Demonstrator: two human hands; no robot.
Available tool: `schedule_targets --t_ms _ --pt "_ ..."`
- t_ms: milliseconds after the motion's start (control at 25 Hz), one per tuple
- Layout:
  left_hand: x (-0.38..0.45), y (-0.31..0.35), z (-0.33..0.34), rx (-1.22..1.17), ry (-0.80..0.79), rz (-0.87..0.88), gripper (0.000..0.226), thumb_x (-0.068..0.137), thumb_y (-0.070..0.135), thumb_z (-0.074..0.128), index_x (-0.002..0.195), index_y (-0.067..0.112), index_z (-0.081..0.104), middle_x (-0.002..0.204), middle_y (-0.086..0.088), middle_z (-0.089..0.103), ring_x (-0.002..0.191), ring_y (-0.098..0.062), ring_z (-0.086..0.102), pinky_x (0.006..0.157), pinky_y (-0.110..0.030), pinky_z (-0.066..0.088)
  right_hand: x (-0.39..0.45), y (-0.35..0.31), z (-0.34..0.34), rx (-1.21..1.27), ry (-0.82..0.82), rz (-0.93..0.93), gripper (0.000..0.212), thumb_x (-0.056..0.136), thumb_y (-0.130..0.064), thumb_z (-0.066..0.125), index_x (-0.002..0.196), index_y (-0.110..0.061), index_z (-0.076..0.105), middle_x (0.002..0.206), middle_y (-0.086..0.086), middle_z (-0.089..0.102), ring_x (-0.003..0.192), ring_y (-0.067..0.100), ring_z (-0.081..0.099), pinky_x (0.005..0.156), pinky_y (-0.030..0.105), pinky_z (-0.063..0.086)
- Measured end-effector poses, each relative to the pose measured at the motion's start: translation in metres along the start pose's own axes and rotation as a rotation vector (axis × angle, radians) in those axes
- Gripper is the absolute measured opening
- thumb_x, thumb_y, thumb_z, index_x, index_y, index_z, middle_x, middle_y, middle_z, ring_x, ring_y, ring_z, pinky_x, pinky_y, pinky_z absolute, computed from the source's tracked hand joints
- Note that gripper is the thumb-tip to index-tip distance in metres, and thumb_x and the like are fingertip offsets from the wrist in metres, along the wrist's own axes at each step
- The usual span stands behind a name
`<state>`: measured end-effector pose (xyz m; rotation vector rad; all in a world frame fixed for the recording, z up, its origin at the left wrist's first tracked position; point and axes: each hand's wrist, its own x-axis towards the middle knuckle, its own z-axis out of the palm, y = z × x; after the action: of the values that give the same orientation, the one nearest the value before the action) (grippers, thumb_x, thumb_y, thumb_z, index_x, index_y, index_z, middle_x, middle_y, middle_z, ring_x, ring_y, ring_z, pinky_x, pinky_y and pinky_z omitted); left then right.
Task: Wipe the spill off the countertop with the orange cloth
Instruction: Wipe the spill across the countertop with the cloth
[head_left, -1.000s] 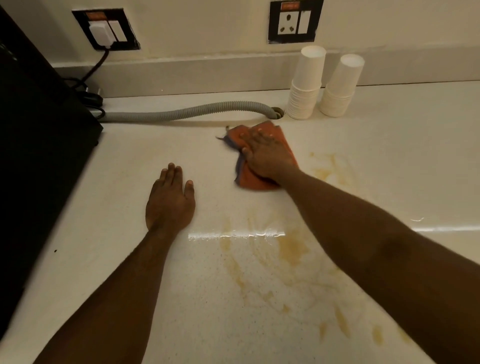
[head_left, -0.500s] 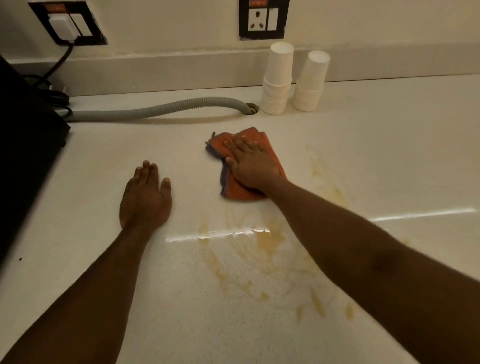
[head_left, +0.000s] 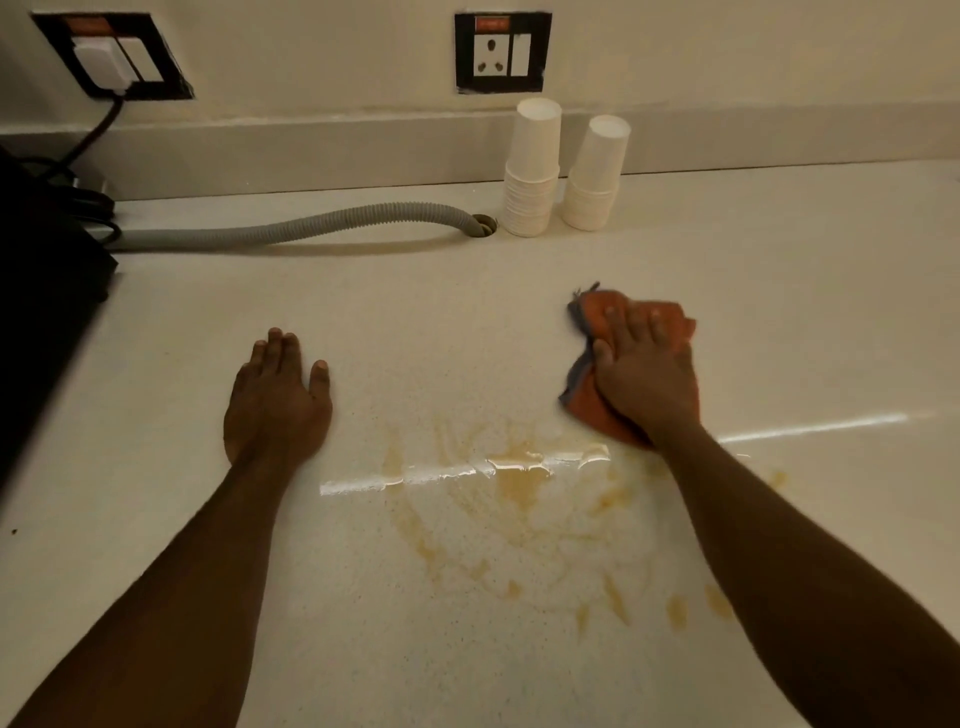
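A brownish-orange spill (head_left: 519, 488) lies smeared in streaks and drops over the pale countertop (head_left: 426, 322), between my two forearms. My right hand (head_left: 644, 379) presses flat on the crumpled orange cloth (head_left: 597, 317), which has a grey edge and sits just beyond the spill's upper right edge. Most of the cloth is hidden under the palm. My left hand (head_left: 275, 400) rests flat on the counter left of the spill, fingers together, holding nothing.
Two stacks of white paper cups (head_left: 535, 171) stand by the back wall. A grey corrugated hose (head_left: 291, 231) runs along the counter into a hole (head_left: 483, 224). A black appliance (head_left: 47, 291) occupies the left side. Wall sockets (head_left: 503, 52) sit above.
My right hand has slid the cloth toward the right and nearer to me, to the spill's upper right edge. The left hand stays flat in place. The camera view shifted.
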<state>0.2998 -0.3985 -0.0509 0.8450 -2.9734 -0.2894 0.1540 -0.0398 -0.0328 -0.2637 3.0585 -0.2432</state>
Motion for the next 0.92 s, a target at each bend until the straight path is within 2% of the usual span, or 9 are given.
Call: schedule_targets --t_ms 120,240,400,520,600,680,760,880,920 --pt "0.001 -0.001 0.0 0.007 -0.001 0.004 0.066 0.099 0.048 0.014 0.154 0.012 0.008 0.163 -0.004 0.005 0.15 -0.02 0.006 0.121 -0.036 0.007 -0.016 -0.037 0.009 0.02 -0.045 -0.178 0.059 0.101 -0.05 0.015 0.155 -0.028 0.008 0.164 0.0 0.008 0.151 0.025 0.005 0.12 0.051 0.01" --pt "0.003 -0.004 -0.001 0.009 -0.005 0.014 0.065 0.099 0.048 0.014 0.154 0.013 0.009 0.163 -0.004 0.006 0.15 -0.02 0.006 0.121 -0.036 0.007 0.025 -0.042 0.005 0.041 -0.091 -0.291 0.057 0.103 -0.048 0.016 0.155 -0.026 0.01 0.164 0.001 0.01 0.151 0.024 0.006 0.12 0.046 0.007" --pt "0.001 -0.004 -0.001 0.016 0.011 0.03 0.063 0.1 0.046 0.017 0.153 0.011 0.013 0.163 -0.006 0.01 0.15 -0.022 0.01 0.12 -0.04 0.011 0.069 0.022 -0.017 0.072 -0.03 -0.141 0.053 0.104 -0.035 0.025 0.154 -0.019 0.019 0.162 0.009 0.018 0.149 0.029 0.014 0.12 0.046 0.009" --pt "0.004 -0.004 0.0 0.038 0.007 0.036 0.064 0.1 0.046 0.018 0.153 0.01 0.013 0.163 -0.007 0.01 0.15 -0.024 0.01 0.12 -0.041 0.011 0.045 0.074 -0.024 0.085 0.016 -0.018 0.052 0.105 -0.032 0.026 0.154 -0.018 0.019 0.162 0.01 0.02 0.148 0.031 0.017 0.121 0.046 0.01" --pt "0.003 -0.002 0.001 0.034 0.001 0.026 0.065 0.1 0.046 0.018 0.153 0.01 0.012 0.163 -0.007 0.01 0.15 -0.024 0.01 0.12 -0.041 0.011 0.01 0.086 -0.019 0.071 0.043 0.029 0.052 0.104 -0.032 0.024 0.153 -0.015 0.023 0.16 0.012 0.025 0.147 0.032 0.021 0.121 0.047 0.014" --pt "0.001 0.0 0.001 0.031 -0.001 0.019 0.065 0.1 0.046 0.018 0.153 0.009 0.012 0.163 -0.008 0.009 0.15 -0.025 0.009 0.12 -0.04 0.01 -0.03 0.066 -0.013 0.009 0.042 -0.029 0.055 0.1 -0.032 0.022 0.148 -0.007 0.033 0.154 0.02 0.035 0.142 0.038 0.03 0.118 0.05 0.021" --pt "0.001 0.0 -0.001 0.032 -0.007 0.015 0.065 0.1 0.045 0.019 0.153 0.008 0.012 0.163 -0.009 0.009 0.15 -0.026 0.009 0.12 -0.041 0.01 -0.058 0.027 -0.003 -0.049 0.011 -0.183 0.06 0.098 -0.036 0.019 0.146 -0.004 0.036 0.152 0.021 0.038 0.14 0.039 0.033 0.117 0.05 0.023" --pt "0.004 -0.001 -0.001 0.041 -0.007 0.03 0.066 0.1 0.046 0.019 0.153 0.007 0.012 0.163 -0.01 0.009 0.15 -0.027 0.009 0.121 -0.041 0.01 -0.045 -0.024 -0.001 0.043 -0.088 -0.272 0.062 0.101 -0.05 0.014 0.155 -0.021 0.012 0.163 0.004 0.013 0.15 0.025 0.01 0.122 0.045 0.009" --pt "0.006 -0.002 0.0 0.041 -0.013 0.035 0.066 0.1 0.047 0.018 0.153 0.008 0.012 0.163 -0.01 0.009 0.15 -0.026 0.009 0.121 -0.041 0.01 -0.027 -0.028 -0.003 0.051 -0.104 -0.284 0.061 0.102 -0.05 0.015 0.156 -0.023 0.009 0.164 0.003 0.009 0.151 0.023 0.006 0.122 0.044 0.006"
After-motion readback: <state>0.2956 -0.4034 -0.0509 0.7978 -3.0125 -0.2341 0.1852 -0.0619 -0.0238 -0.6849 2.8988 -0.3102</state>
